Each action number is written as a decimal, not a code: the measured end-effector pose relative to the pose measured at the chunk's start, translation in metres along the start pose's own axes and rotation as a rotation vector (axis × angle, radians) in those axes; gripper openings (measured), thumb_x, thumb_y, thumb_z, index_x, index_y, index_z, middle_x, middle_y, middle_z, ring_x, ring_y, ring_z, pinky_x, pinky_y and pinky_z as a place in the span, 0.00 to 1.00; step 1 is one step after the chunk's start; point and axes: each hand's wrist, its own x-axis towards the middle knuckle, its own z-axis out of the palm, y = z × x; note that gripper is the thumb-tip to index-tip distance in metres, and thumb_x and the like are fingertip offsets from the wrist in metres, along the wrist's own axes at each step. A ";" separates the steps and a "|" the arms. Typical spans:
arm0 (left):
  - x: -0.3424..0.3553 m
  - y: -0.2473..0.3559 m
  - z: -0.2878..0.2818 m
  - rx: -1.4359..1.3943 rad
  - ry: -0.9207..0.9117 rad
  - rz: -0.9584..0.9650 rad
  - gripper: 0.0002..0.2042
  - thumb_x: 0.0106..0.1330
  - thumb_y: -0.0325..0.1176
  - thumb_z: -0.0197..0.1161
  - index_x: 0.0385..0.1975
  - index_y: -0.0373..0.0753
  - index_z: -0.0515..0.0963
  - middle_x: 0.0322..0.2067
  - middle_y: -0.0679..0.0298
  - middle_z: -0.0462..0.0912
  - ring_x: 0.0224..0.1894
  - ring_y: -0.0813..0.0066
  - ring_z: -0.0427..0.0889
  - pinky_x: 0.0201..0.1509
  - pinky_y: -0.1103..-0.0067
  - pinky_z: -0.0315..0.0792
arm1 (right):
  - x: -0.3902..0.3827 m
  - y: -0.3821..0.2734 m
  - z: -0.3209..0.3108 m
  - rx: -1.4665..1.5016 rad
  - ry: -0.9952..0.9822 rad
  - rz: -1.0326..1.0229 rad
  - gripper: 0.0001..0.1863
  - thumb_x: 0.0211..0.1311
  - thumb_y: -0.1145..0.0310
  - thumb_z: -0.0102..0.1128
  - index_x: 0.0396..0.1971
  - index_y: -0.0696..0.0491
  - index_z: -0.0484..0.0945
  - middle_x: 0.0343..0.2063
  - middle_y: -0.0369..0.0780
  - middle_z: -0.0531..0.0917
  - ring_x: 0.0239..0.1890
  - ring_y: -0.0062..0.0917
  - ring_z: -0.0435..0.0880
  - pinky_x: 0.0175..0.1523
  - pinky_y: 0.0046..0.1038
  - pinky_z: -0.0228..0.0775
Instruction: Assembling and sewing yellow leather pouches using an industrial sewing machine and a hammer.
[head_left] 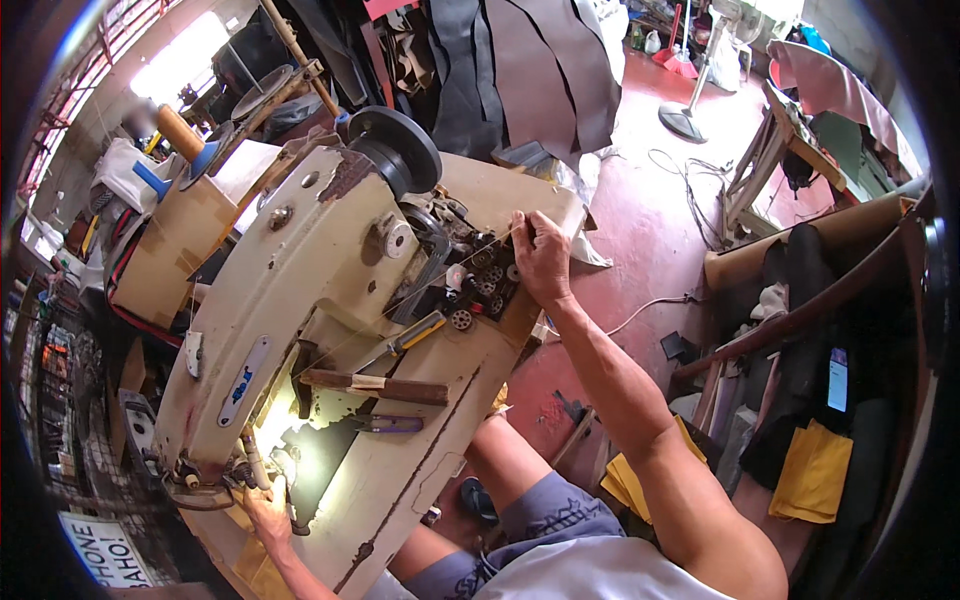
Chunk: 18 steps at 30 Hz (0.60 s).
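Observation:
A large cream sewing machine [262, 290] with chipped paint stretches across my left side, its black handwheel [395, 150] at the far end. My right hand [543, 258] is raised over the table's far right part, thumb and fingers pinched on a thin thread [440, 274]. The thread slants down and left towards the machine. By the lit needle end, my left hand [266, 512] has its fingers bent together next to a metal bar; what they hold is too small to make out. Between the hands lie a wooden-handled hammer [400, 388], a yellow-handled cutter [415, 333] and a purple-handled tool [392, 424].
Several metal bobbins [487, 280] fill a tray near my right hand. An orange thread cone [180, 133] stands behind the machine. Leather sheets [545, 70] hang at the back. Fabric rolls [800, 300] and yellow cloth [815, 470] lie right. A fan stand [683, 122] stands on the floor.

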 end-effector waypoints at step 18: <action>-0.003 0.011 -0.004 -0.129 -0.022 -0.087 0.08 0.63 0.28 0.66 0.39 0.34 0.76 0.30 0.68 0.78 0.29 0.79 0.72 0.34 0.79 0.67 | -0.001 -0.012 -0.005 -0.055 -0.033 -0.021 0.14 0.65 0.67 0.58 0.22 0.60 0.72 0.22 0.50 0.77 0.29 0.47 0.78 0.36 0.41 0.67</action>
